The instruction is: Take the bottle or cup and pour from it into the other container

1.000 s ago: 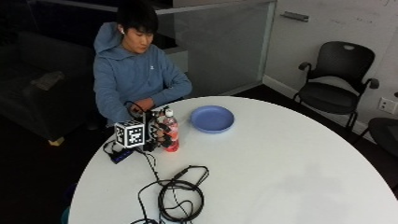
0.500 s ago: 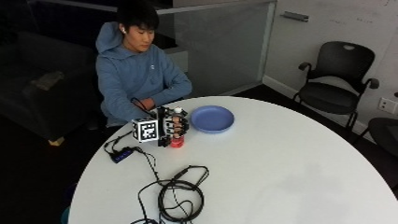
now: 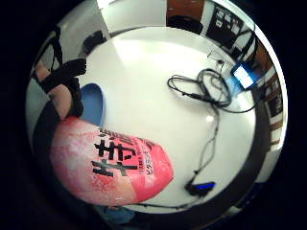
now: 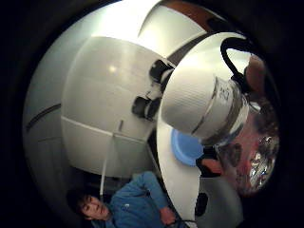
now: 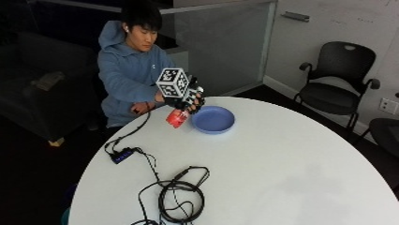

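The bottle point(image 5: 176, 117) is off the table, held in the air just beside the near-left rim of the blue bowl point(image 5: 213, 120). It has a red label with black characters point(image 3: 117, 160) and a white ribbed cap point(image 4: 190, 107), which is on. In the outside view the bottle is tilted, its red base pointing down and toward the table edge, its upper part hidden inside the hand. Whether the neck already leans over the bowl cannot be told from that view.

The gloved right hand point(image 5: 185, 99) grips the bottle, its fingers point(image 3: 67, 76) curled round the body above the label. In the little-finger-side palm view the labelled body fills the part nearest the palm, and the bowl point(image 3: 92, 104) shows just past the fingers, lying on the table. In the thumb-side palm view the cap and clear shoulder of the bottle sit close to the camera, with the bowl point(image 4: 187, 147) beyond them.

The bowl rests on the round white table point(image 5: 299, 164), on the side near the person. The person point(image 5: 134, 70), in a blue hooded top, sits at the far-left edge of the table. A tangle of black cable point(image 5: 178, 197) lies on the table toward the near edge, well apart from the bowl, and a small black box with a blue light point(image 5: 121, 154) sits near the left edge. Two black office chairs point(image 5: 336, 84) stand beyond the table on the right side.
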`<act>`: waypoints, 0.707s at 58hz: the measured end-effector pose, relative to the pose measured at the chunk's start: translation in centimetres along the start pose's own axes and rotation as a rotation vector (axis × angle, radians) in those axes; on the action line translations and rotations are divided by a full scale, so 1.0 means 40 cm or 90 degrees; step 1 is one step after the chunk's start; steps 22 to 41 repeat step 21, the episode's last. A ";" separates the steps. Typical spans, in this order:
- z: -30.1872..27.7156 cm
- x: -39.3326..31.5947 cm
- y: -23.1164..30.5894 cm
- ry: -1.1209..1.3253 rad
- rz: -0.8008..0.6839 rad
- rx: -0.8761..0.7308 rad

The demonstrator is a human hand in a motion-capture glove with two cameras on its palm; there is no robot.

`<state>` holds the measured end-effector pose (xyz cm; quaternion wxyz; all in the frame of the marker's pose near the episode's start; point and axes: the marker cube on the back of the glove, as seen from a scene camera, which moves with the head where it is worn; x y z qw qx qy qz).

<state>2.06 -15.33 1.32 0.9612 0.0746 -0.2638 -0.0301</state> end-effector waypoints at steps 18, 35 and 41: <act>0.066 -0.176 -0.074 0.544 -0.040 -0.221; 0.093 -0.201 -0.081 0.613 -0.034 -0.236; 0.093 -0.201 -0.081 0.613 -0.034 -0.236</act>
